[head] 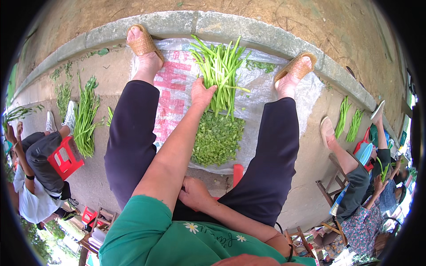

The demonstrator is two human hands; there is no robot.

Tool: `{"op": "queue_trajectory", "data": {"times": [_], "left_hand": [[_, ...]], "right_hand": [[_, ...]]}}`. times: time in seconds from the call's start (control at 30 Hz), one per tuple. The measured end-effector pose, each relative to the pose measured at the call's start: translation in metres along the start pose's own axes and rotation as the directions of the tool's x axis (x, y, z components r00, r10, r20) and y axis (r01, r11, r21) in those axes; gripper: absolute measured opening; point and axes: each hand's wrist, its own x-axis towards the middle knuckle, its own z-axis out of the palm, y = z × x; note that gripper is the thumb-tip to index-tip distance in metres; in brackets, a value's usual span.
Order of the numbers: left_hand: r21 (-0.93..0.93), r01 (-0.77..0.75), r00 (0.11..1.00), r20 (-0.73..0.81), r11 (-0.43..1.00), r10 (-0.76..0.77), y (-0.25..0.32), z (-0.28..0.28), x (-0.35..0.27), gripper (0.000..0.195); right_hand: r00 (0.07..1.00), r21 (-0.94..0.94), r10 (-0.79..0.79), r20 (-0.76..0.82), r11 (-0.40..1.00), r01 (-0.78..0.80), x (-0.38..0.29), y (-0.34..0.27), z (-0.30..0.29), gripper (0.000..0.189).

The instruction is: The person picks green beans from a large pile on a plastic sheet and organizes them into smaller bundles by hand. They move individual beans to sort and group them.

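My left hand (202, 94) is at the left edge of a loose bundle of long green vegetable stems (221, 69), its thumb over some of them and its fingertips partly hidden. Just below the stems lies a heap of chopped green leaves (218, 141). Both rest on a flattened woven plastic sack (173, 89) spread between my feet. My right hand (196, 193) is curled in my lap, partly behind my left forearm, so whether its fingers hold anything is hidden.
A stone kerb (226, 26) runs beyond the sack. More green stems (87, 119) lie at left beside a red plastic stool (65, 158) with a seated person. At right, another seated person's hand (379, 184) holds stems, near two small bundles (355, 124) on the pavement.
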Motion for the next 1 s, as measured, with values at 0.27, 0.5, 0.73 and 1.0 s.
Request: {"op": "queue_trajectory", "data": {"times": [0.27, 0.5, 0.73, 1.0], "left_hand": [[0.077, -0.019, 1.000, 0.011, 0.997, 0.018, 0.001, 0.002, 0.006, 0.051], [-0.274, -0.033, 0.999, -0.002, 0.961, 0.034, -0.022, 0.008, 0.009, 0.048], [0.149, -0.195, 0.981, 0.018, 0.969, 0.194, 0.012, 0.004, -0.024, 0.101], [0.080, -0.245, 0.969, 0.000, 0.966, 0.246, 0.005, 0.013, -0.013, 0.106]], "right_hand": [[1.000, 0.092, 0.020, 0.004, 0.996, -0.021, 0.000, 0.003, 0.001, 0.025], [1.000, 0.134, -0.020, -0.004, 0.991, 0.020, 0.000, 0.009, 0.006, 0.023], [0.994, 0.125, 0.058, 0.093, 0.990, -0.069, -0.003, 0.003, 0.001, 0.024], [0.997, 0.193, 0.052, 0.058, 0.979, -0.063, -0.004, 0.010, 0.004, 0.024]]}}
